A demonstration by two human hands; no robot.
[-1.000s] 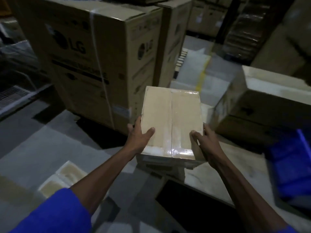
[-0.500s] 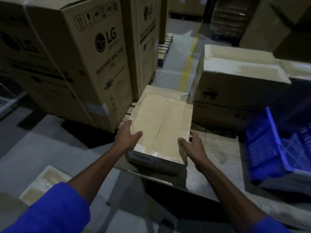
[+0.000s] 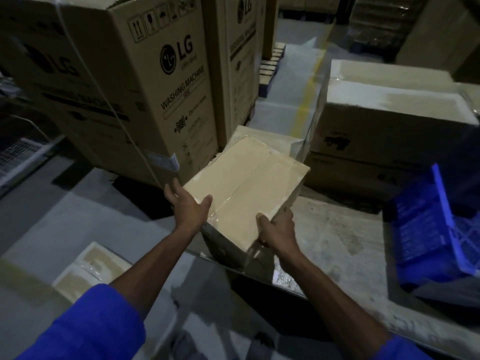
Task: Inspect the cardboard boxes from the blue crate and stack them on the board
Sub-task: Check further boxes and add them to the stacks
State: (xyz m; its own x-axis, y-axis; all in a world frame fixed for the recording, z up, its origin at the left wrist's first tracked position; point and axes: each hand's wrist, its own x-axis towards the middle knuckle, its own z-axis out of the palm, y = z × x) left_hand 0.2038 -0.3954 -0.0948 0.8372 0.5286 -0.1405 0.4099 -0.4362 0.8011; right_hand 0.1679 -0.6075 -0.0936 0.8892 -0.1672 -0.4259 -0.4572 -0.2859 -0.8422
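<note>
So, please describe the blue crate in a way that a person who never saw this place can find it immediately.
Start at the pale board in front of the person. At its right end, below the big taped carton, sits the blue crate. It is the only bright blue, open-lattice plastic thing among brown cardboard boxes.

Dim overall, with heavy shadow at lower centre and upper right. Brightest on the pale taped top of the small cardboard box (image 3: 246,188). Soft glare along the grey concrete floor (image 3: 293,97). Slight blur throughout; wide-angle bending at edges.
</note>
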